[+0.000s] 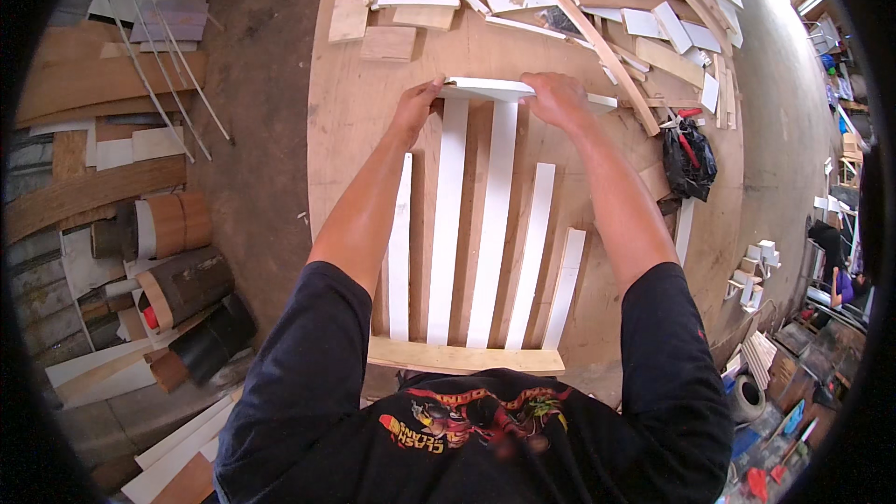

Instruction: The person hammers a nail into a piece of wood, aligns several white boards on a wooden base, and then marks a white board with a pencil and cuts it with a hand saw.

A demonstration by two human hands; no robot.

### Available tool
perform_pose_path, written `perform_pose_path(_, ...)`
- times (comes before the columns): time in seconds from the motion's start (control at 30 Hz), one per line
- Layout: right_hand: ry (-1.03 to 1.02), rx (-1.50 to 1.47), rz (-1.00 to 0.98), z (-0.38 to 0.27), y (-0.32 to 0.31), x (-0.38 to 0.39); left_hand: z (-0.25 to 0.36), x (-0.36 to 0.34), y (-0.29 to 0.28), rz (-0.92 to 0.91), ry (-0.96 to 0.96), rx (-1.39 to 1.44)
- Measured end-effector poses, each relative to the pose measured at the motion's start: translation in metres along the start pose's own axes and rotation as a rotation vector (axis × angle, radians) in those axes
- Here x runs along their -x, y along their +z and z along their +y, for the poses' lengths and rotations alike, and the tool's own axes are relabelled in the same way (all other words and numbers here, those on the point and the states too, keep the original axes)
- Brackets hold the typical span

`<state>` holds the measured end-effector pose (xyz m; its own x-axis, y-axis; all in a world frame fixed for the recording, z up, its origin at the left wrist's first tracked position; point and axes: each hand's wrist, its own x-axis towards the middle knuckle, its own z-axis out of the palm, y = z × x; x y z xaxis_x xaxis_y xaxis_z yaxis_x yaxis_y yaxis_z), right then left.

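A short white board (489, 88) is gripped at its two ends, the left end in my left hand (417, 112) and the right end in my right hand (558, 101). Both hands are closed round it, arms stretched out over the table. Below the board, two long white slats (449, 215) run toward me, their far ends meeting or passing under it. Shorter white strips (531, 252) lie on either side of them, with far ends apart from the board. Close to my body, a pale wooden rail (467, 357) crosses the near ends of the slats.
Mixed wood offcuts (411, 14) heap along the far side of the wooden table (341, 121). A long thin plank (597, 47) slants across that heap. At the right edge sits a black plastic bag (689, 161) with a red-handled item. Stacked boards and curved sheets (177, 224) fill the left.
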<state>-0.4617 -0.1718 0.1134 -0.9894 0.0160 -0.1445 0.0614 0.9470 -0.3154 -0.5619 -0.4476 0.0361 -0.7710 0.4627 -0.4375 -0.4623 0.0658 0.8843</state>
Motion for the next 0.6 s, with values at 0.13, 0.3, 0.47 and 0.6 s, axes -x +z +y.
perform_pose_path(0.13, 0.053, -0.018, -0.015, 0.007, -0.001, 0.005, 0.006, 0.004, 0.009, 0.002, -0.018, -0.006)
perform_pose_path(0.3, 0.072, 0.001, 0.016, 0.007, 0.005, 0.011, -0.001, 0.014, 0.012, -0.075, 0.075, -0.198)
perform_pose_path(0.47, 0.057, 0.041, -0.012, 0.011, 0.005, 0.012, -0.009, 0.008, 0.025, 0.128, 0.276, -0.707)
perform_pose_path(0.6, 0.058, -0.087, 0.023, -0.005, -0.009, 0.022, -0.019, 0.012, 0.017, 0.144, 0.263, -0.592)
